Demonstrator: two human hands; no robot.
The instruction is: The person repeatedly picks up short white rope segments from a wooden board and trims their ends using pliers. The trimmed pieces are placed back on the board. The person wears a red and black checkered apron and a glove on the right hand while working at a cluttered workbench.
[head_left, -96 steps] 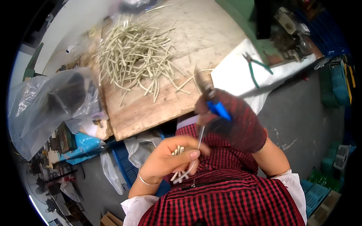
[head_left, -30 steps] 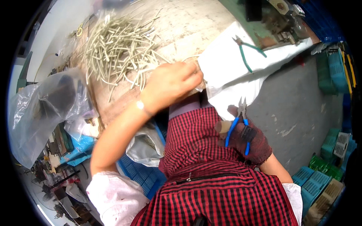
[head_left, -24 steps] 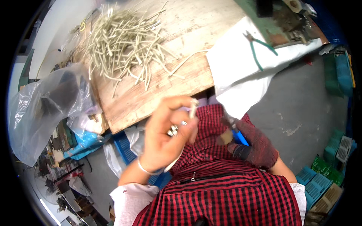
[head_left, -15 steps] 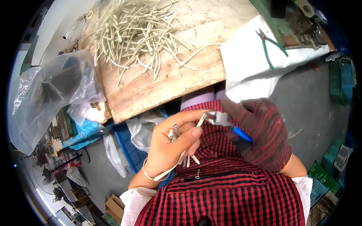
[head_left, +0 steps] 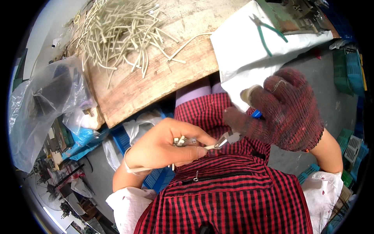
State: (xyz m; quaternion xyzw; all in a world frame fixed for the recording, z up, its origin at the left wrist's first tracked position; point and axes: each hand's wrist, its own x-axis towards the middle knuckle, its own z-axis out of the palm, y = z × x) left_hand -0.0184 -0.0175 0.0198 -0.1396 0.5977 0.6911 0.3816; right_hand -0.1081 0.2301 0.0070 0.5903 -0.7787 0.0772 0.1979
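Looking down from the head view, only one: person in a red-black checked apron, both hands working close over the lap, below the worktop (head_left: pixel 156 84) edge. Left hand (head_left: pixel 163 146), bare w/ a thin band at the wrist, has its fingers (head_left: pixel 196 151) pinched together on a short pale wire piece (head_left: pixel 212 147), w/ a few more small pieces bunched in the same grip. Right hand (head_left: pixel 286 109), in a dark red knit glove, is clamped around blue-handled pliers (head_left: pixel 233 136); the metal nose meets the wire piece's tip, just right of the left thumb. Only a bit of blue handle shows under the glove.

On the wooden worktop, well apart from the hands, a loose heap of pale cut wires (head_left: pixel 117 35). Right of it, white sheet (head_left: pixel 249 58) w/ green-handled pliers (head_left: pixel 267 33) lying on top. Clear plastic bag (head_left: pixel 43 101) hangs at the worktop's left end.
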